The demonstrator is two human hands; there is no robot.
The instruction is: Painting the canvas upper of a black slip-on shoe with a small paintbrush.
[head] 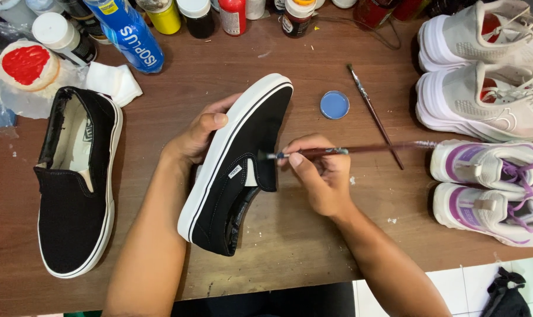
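Observation:
A black slip-on shoe [243, 152] with a white sole is tilted on its side in the middle of the wooden table [290, 235]. My left hand [199, 132] grips its sole from the left. My right hand [319, 176] holds a thin paintbrush [360, 150] level, its bristle tip touching the shoe's black side panel near the opening. A matching black slip-on shoe [78, 194] lies flat on the table at the left.
A small blue lid [335, 104] and a second paintbrush [375, 117] lie behind my right hand. Two pairs of sneakers, beige [483, 100] and white-purple [489, 194], fill the right side. Paint bottles [231, 14], a blue spray can [128, 32], a white cloth [113, 82] and a red-smeared lid [27, 64] line the back.

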